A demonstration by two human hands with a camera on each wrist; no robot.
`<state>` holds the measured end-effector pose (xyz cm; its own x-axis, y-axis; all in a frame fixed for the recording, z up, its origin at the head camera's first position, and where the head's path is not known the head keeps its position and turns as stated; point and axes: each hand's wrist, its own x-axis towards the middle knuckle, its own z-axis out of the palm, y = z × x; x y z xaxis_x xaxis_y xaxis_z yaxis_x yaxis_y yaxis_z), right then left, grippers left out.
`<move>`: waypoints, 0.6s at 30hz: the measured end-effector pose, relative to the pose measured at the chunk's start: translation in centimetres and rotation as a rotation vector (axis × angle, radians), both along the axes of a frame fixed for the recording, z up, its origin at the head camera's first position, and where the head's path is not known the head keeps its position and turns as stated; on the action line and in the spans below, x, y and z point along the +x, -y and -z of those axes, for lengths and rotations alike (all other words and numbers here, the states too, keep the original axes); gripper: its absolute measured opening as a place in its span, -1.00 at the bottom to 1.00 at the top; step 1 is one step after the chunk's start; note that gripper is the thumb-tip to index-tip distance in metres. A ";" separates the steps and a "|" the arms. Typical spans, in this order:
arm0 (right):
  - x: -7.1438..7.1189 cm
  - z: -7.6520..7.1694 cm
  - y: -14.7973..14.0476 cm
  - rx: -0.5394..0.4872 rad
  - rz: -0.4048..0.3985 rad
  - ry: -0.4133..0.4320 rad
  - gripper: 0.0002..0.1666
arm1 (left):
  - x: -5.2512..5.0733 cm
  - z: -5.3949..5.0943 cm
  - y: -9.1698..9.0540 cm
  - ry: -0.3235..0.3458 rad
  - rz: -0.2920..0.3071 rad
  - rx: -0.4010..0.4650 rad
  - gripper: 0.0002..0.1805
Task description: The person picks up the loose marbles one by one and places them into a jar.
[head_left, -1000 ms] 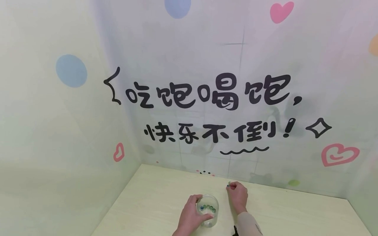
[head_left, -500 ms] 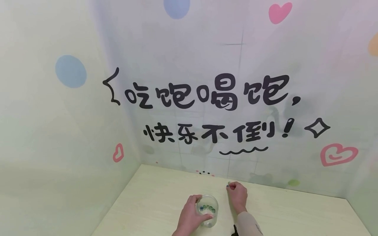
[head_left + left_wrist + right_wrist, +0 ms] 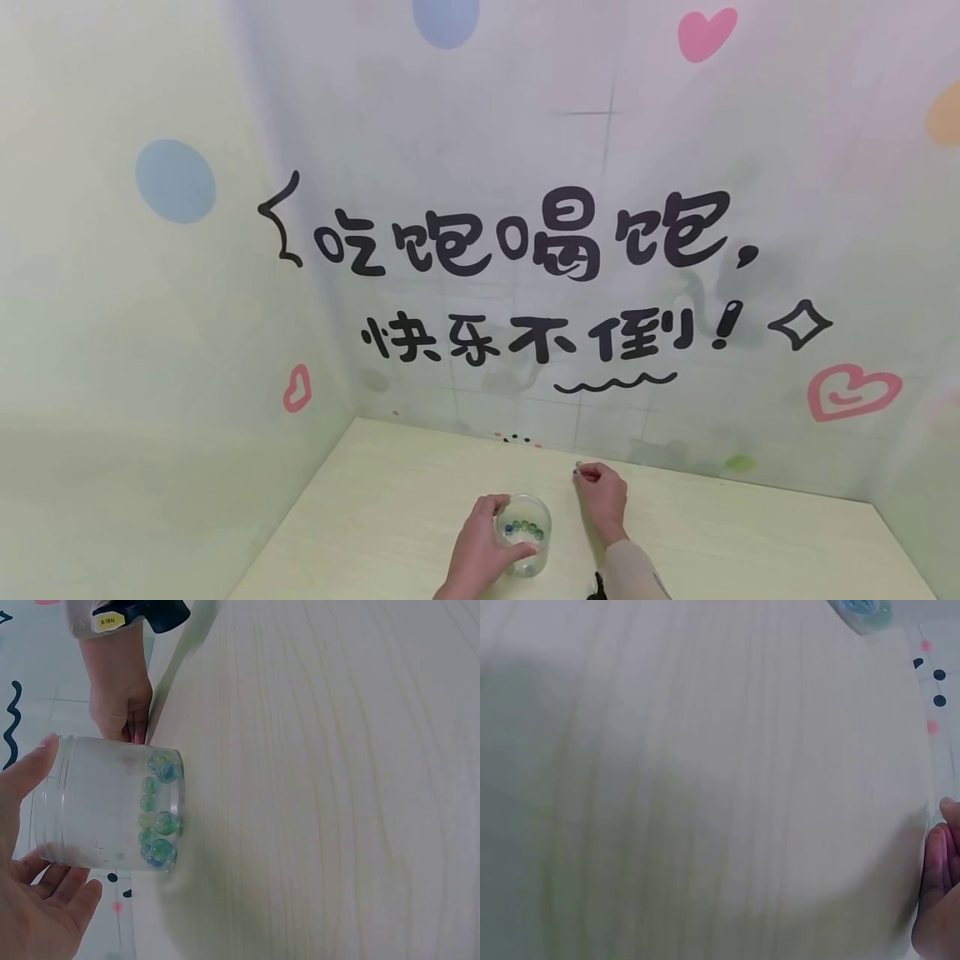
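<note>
My left hand (image 3: 480,546) grips a clear plastic jar (image 3: 542,550) around its side, thumb toward the near side. In the left wrist view, green, blue and yellowish glass marbles (image 3: 165,823) lie along the bottom of the jar (image 3: 97,799). My right hand (image 3: 604,498) is at the back of the table, right of the jar, its fingers curled and pinching small marbles (image 3: 577,467) at the fingertips. At the edge of the right wrist view only some curled fingers (image 3: 934,862) show; the marbles there are hidden.
The pale wood-grain table (image 3: 390,500) ends at a printed back wall (image 3: 480,150) just beyond my right hand. A side wall (image 3: 150,333) rises along the left edge. A dark strap (image 3: 596,586) sits at my right sleeve.
Both hands keep nearly the same pose, with the jar and the pinched marbles in place. The head view has shifted slightly, so the scene sits a little further left.
</note>
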<state>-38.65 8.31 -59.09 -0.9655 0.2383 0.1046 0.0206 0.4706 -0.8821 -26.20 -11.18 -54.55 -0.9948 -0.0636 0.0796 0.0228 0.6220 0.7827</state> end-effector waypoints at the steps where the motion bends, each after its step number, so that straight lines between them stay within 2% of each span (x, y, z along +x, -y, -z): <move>1: 0.0 0.0 0.0 -0.005 0.002 0.001 -0.86 | 0.0 0.0 0.0 -0.002 0.001 -0.002 -0.11; 18: 0.4 0.5 -0.5 -0.015 -0.003 -0.001 -0.86 | 0.1 -0.3 -0.2 -0.012 -0.014 -0.008 -0.12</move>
<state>-38.26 8.85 -59.61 -0.9662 0.2367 0.1021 0.0182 0.4577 -0.8889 -26.07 -11.00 -54.29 -0.9928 -0.0773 0.0917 0.0229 0.6283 0.7776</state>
